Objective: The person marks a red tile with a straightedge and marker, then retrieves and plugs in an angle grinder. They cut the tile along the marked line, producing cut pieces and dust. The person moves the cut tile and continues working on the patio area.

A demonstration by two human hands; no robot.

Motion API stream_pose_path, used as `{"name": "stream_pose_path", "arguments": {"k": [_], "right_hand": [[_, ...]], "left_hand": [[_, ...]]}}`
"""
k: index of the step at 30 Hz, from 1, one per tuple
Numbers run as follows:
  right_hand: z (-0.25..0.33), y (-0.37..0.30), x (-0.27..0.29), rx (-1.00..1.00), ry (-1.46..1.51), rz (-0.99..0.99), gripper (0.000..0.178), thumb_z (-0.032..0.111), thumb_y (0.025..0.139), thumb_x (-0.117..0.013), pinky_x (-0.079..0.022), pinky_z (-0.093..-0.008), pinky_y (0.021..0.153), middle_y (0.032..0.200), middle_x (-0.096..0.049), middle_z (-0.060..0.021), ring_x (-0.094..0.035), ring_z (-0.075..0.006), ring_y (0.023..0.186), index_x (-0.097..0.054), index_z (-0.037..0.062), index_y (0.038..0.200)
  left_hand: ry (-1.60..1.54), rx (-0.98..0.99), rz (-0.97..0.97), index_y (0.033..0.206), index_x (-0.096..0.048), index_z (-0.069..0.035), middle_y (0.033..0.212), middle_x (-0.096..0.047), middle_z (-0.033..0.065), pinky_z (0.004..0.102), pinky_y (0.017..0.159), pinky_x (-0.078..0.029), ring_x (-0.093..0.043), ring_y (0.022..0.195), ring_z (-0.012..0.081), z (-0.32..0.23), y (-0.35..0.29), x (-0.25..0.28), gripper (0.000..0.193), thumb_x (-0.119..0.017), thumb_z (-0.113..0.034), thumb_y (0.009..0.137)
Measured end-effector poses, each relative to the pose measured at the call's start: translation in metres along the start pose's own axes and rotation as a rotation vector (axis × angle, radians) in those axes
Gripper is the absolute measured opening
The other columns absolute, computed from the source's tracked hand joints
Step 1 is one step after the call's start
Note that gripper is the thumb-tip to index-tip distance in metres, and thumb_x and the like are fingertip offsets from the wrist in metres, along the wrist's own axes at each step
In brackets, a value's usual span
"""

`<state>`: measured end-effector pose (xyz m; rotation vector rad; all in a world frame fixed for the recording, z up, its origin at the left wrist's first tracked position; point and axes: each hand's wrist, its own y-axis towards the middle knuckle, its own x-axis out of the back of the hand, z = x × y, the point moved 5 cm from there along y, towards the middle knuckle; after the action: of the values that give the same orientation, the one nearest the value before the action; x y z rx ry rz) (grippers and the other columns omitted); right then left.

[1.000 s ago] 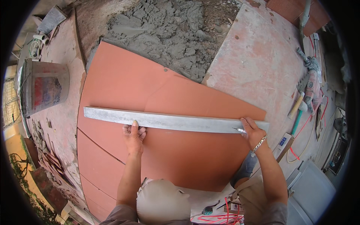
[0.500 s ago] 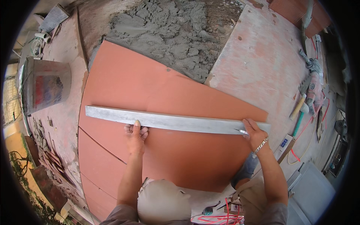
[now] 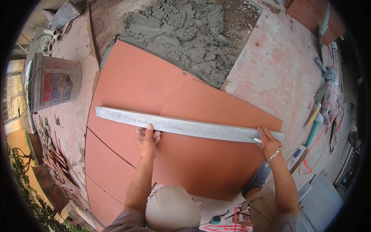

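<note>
A long grey metal straightedge (image 3: 193,125) lies across a large terracotta-coloured tile (image 3: 201,162). My left hand (image 3: 148,141) is closed on the bar's near edge left of its middle, thumb on top and fingers curled below. Near the bar's right end is my right hand (image 3: 268,142), its fingertips touching the metal. It pinches a slim silver-white pen (image 3: 256,139), whose thin tip points left over the bar's face. A bracelet circles the right wrist.
Wet grey mortar (image 3: 185,34) spreads beyond the tile's far edge. A bucket (image 3: 56,82) stands at left, near broken rubble (image 3: 54,150). On the right lie a red power tool (image 3: 328,96), a wooden-handled tool (image 3: 312,116) and a small box (image 3: 298,152). Red straps (image 3: 228,227) lie close to me.
The whole view has shifted slightly, so things sit a little further right in the picture. Both hands, the straightedge and the pen keep about the same places on the tile.
</note>
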<state>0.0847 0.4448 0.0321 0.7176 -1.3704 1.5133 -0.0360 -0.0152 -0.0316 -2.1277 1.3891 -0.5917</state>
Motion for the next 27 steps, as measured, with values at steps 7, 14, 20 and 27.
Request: {"name": "stream_pose_path", "arguments": {"k": [7,14,20,27], "right_hand": [[0.004,0.001,0.004,0.033,0.003,-0.056,0.064,0.011,0.079,-0.077,-0.059,-0.0411,0.080,0.141,-0.058,-0.0034,-0.071,-0.0309,0.093,-0.056,0.0149,0.139],[0.001,0.000,0.003,0.038,0.016,-0.059,0.062,0.011,0.081,-0.077,-0.059,-0.0423,0.081,0.139,-0.058,-0.0039,-0.071,-0.0312,0.096,-0.056,0.0143,0.139],[-0.001,0.000,-0.001,0.017,-0.011,-0.007,0.068,0.011,0.076,-0.081,-0.060,-0.0392,0.083,0.140,-0.059,-0.0086,-0.070,-0.0301,0.103,-0.058,0.0114,0.139],[0.002,-0.001,0.005,0.033,0.004,-0.051,0.067,0.010,0.076,-0.080,-0.060,-0.0394,0.079,0.138,-0.060,-0.0075,-0.071,-0.0304,0.097,-0.058,0.0122,0.139]], "left_hand": [[0.015,0.019,-0.019,0.122,-0.049,-0.009,0.096,-0.064,0.0005,0.0232,0.062,-0.055,-0.065,0.070,0.0076,0.000,-0.001,0.001,0.039,-0.072,-0.029,0.098],[0.020,0.012,-0.024,0.123,-0.048,-0.009,0.097,-0.064,0.0007,0.0221,0.062,-0.055,-0.065,0.071,0.0074,0.001,-0.001,0.000,0.041,-0.072,-0.031,0.098],[0.029,0.030,-0.038,0.123,-0.047,-0.009,0.100,-0.065,0.0025,0.0219,0.063,-0.054,-0.066,0.074,0.0083,0.000,-0.002,0.000,0.042,-0.072,-0.032,0.097],[0.197,-0.101,-0.068,0.114,-0.051,-0.006,0.103,-0.063,0.0055,0.0279,0.071,-0.053,-0.065,0.084,0.0144,-0.012,-0.020,0.015,0.035,-0.070,-0.031,0.099]]}}
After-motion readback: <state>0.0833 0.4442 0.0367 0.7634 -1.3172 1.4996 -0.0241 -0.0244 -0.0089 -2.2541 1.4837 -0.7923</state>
